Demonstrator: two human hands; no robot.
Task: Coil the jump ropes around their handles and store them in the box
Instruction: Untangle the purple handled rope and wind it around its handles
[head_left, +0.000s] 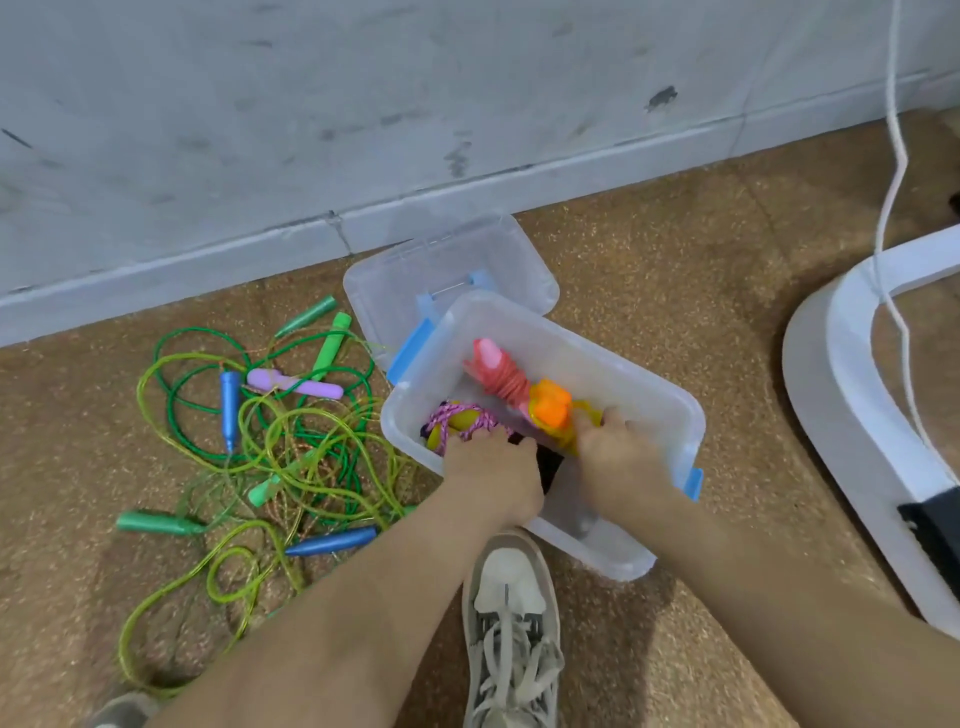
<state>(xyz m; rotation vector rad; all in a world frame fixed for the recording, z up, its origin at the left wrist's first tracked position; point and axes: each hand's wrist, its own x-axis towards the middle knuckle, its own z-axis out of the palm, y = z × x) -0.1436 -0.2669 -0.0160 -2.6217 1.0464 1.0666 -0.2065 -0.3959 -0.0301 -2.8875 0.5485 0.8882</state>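
Shoe (511, 597) beside box (597, 371) edge | right grip (618, 457) holds orange rope (550, 410) | left grip (491, 470) inside, unclear

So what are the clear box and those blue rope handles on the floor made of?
The box looks like frosted translucent plastic: what lies inside shows dimly through its walls. The blue handles look like moulded plastic with a satin, slightly metallic sheen, judging by their soft highlights; painted wood cannot be ruled out.
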